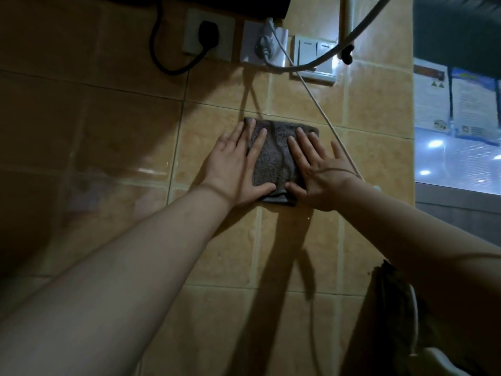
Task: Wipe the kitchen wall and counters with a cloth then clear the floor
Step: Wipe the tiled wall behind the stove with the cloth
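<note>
Head view: the grey cloth [273,158] is pressed flat to the tiled wall [298,240] by left hand [238,164] and right hand [317,169], fingers spread — the white cable [320,109] just right could be snagged and tugged.

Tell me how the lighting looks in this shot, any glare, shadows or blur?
Head view: dim, warm light; the left side of the tiled wall falls into deep shadow. Both arms cast long dark shadows below the grey cloth. Glare spots shine on tiles at left and on the window at right. Wide-angle bending at the edges; slightly soft throughout.
</note>
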Action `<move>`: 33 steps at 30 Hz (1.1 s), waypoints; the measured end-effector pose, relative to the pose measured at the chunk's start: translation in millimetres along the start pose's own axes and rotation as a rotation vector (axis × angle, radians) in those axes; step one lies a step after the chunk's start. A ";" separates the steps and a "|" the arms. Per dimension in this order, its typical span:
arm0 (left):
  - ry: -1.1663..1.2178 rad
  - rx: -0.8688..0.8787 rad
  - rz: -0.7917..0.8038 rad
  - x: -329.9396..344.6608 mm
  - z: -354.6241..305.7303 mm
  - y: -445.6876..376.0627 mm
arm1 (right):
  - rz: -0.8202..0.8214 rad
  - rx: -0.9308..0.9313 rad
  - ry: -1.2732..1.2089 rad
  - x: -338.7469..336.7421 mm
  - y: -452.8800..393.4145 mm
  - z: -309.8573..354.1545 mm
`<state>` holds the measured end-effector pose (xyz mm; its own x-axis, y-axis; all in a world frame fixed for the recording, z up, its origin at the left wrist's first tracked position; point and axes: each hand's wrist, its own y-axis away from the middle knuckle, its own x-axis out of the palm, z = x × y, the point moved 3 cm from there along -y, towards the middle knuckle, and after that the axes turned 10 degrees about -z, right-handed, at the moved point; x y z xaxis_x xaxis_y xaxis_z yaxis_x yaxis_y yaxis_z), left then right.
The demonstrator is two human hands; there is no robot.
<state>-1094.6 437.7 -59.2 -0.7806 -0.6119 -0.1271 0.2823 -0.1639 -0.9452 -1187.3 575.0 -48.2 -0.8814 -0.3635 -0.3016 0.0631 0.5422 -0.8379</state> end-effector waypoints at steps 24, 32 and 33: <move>-0.017 -0.163 0.187 0.4 134.0 118.3 | -0.096 -0.086 -0.037 -21.2 -18.0 172.8; -0.063 -0.225 0.212 4.1 158.6 151.7 | -0.026 -0.127 -0.064 -24.1 -17.8 210.8; -0.066 -0.238 0.210 3.5 160.1 157.8 | -0.025 -0.140 -0.069 -24.1 -16.4 215.8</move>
<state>-963.5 285.8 -160.6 -0.6794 -0.6630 -0.3145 0.2892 0.1519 -0.9451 -1066.1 411.4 -125.3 -0.8474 -0.4267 -0.3159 -0.0288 0.6311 -0.7751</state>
